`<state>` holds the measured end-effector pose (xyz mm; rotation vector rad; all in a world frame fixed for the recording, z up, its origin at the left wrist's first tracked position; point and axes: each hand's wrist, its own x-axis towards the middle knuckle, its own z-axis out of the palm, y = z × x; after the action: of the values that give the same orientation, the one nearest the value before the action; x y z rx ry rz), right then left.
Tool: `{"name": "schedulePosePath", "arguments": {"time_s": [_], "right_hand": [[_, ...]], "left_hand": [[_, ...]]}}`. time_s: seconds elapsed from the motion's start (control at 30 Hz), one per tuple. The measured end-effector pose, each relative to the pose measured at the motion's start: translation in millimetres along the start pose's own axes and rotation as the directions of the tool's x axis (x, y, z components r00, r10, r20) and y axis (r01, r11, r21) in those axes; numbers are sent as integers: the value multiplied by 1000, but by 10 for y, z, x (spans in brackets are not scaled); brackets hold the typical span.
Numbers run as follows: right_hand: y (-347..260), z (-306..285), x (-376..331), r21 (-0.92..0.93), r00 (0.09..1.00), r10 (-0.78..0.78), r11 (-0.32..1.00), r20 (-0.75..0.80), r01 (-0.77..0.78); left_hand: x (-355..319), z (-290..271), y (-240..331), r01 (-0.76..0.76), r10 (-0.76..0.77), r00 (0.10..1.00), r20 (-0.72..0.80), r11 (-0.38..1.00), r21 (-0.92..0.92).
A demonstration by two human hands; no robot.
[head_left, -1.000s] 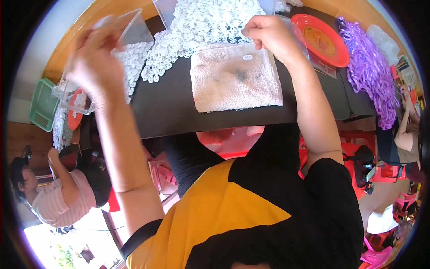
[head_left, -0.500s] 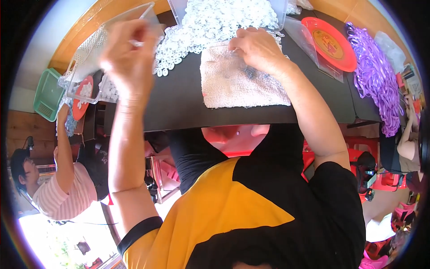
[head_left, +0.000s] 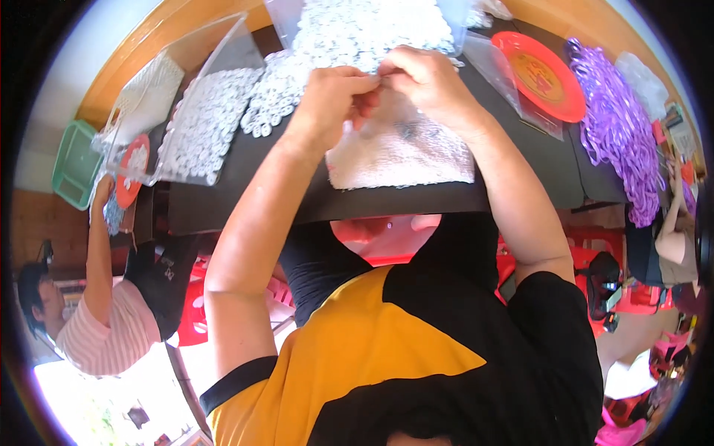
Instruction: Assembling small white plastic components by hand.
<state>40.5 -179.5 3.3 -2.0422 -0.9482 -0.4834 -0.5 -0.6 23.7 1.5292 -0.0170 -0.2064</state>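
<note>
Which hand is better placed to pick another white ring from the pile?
Right hand, probably: it sits beside the white ring pile, while the left hand lies nearer the cloth.

A dark bench (head_left: 245,167) carries a white towel (head_left: 401,160) and heaped white rings (head_left: 357,33). A red plate (head_left: 539,74) and purple rings (head_left: 613,126) lie to the right.

Above the white towel (head_left: 405,152), our left hand (head_left: 331,97) and right hand (head_left: 424,78) meet fingertip to fingertip, and whatever sits in their grip is too small for us to tell; we cannot tell either whether each hand truly pinches it. Our wrists hide the towel's upper part, where a dark smudge stays blurred. Beyond the towel, the heap of white rings (head_left: 364,30) runs off the top edge, and the black tabletop (head_left: 245,186) covers our lap.
</note>
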Motion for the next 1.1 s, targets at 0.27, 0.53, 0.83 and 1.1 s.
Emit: {"name": "schedulePosePath", "arguments": {"time_s": [0.27,0.53,0.83,1.1], "right_hand": [[-111,-38,16,197,995,100,975,28,-104],[-67,-329,80,466,963,265,859,-47,-213],[-87,-760,115,743,784,505,664,-362,-85],[-144,-833,92,776,795,474,631,-379,-7]], "left_hand": [[53,-118,32,106,-86,989,118,979,-174],[179,169,133,-38,60,995,81,968,-249],[592,1129,-213,-584,511,710,485,43,810],[769,1199,-414,-622,438,602,668,-267,736]]}}
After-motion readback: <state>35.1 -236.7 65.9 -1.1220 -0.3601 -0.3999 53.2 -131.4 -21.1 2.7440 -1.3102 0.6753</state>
